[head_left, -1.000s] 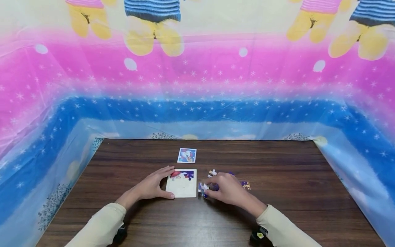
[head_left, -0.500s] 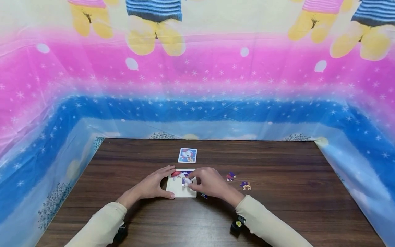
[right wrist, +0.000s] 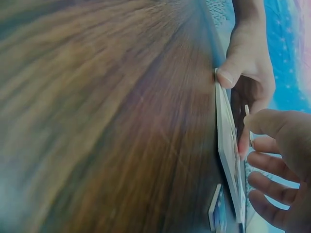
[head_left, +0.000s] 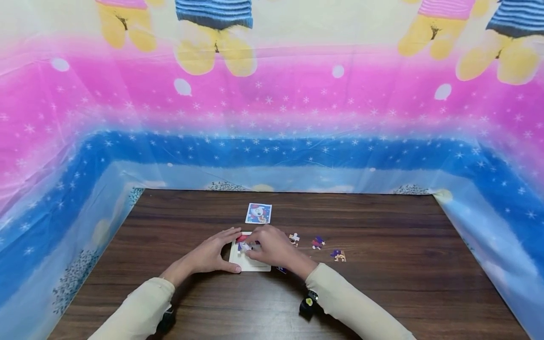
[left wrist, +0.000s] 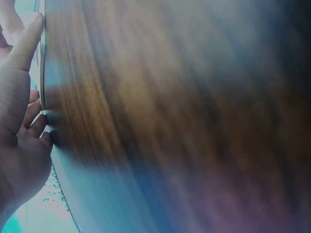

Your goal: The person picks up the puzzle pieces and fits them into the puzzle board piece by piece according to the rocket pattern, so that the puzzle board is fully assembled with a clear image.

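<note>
Right hand [head_left: 272, 245] pinches a puzzle piece [head_left: 245, 247] over the tray [head_left: 257, 267]; left hand [head_left: 210, 252] grips its left side
A misturned piece could jam; a slack left grip could let the tray slide.

Right hand [head_left: 272, 246] partly covers puzzle tray [head_left: 255, 267]. Left wrist view: desk [left wrist: 160, 107] blurred; left hand [left wrist: 12, 104] cut off by left edge.

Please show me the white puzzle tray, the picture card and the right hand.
White puzzle tray [head_left: 254, 267], head view: its bare lower part.
Picture card [head_left: 258, 214], head view: its printed middle.
Right hand [head_left: 273, 245], head view: its back.
</note>
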Tool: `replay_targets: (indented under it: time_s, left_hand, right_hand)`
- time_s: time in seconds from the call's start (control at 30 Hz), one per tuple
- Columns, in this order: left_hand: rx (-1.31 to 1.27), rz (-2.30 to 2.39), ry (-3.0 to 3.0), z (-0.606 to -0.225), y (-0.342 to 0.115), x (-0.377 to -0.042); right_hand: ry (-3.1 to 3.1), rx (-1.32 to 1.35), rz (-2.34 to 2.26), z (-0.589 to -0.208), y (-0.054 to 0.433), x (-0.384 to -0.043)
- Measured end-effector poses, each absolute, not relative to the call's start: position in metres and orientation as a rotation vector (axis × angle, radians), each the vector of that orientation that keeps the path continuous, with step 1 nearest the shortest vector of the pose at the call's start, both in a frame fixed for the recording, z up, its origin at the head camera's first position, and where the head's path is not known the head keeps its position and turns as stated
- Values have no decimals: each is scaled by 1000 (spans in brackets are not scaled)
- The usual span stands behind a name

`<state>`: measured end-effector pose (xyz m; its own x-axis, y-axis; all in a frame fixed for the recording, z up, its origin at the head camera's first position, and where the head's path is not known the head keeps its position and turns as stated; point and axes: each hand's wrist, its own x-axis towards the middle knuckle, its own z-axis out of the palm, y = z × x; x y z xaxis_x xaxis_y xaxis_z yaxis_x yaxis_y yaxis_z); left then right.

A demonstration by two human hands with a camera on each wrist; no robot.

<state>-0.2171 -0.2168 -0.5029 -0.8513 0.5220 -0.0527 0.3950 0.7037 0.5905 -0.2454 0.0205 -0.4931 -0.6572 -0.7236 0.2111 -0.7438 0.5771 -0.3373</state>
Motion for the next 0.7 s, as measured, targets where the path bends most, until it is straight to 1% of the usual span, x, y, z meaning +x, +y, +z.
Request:
replay_targets:
  time_s: [0.3,0.7]
  left_hand:
    - [748,866,2697,-504,-215,-217]
    - [750,863,2701,-504,-216,-217]
  right_hand:
    - [-2772,1258,552,-496,9,-248]
    - [-2792,1241,536,-498,7,-249]
